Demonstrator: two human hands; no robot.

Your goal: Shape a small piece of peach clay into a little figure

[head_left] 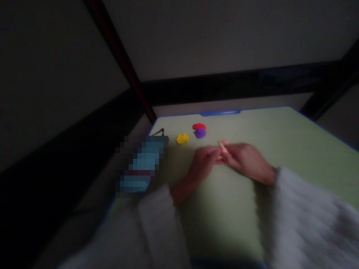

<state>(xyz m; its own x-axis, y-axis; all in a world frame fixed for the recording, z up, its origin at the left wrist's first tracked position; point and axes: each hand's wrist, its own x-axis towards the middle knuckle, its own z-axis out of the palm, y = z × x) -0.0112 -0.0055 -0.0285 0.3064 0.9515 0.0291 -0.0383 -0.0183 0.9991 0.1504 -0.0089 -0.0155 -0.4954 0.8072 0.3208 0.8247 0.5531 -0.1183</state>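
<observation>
Over the middle of the light green tabletop, my left hand (pixel 206 161) and my right hand (pixel 246 158) meet with their fingers closed. Between the fingertips is a small piece of peach-coloured modelling clay (pixel 223 147), pinched from both sides. Its upper end sticks out as a narrow strip; the rest is hidden by the fingers. Just beyond the left hand lies a yellow lump of clay (pixel 183 139). Farther back, a purple lump (pixel 200 133) sits against a red lump (pixel 199 126).
A blurred-out bluish rectangular object (pixel 144 162) lies along the table's left side, with a thin dark strap (pixel 159 131) behind it. The green table (pixel 280 130) has a blue rim and a blue bar (pixel 221 113) at its far edge. Behind it stands a wall (pixel 224 41).
</observation>
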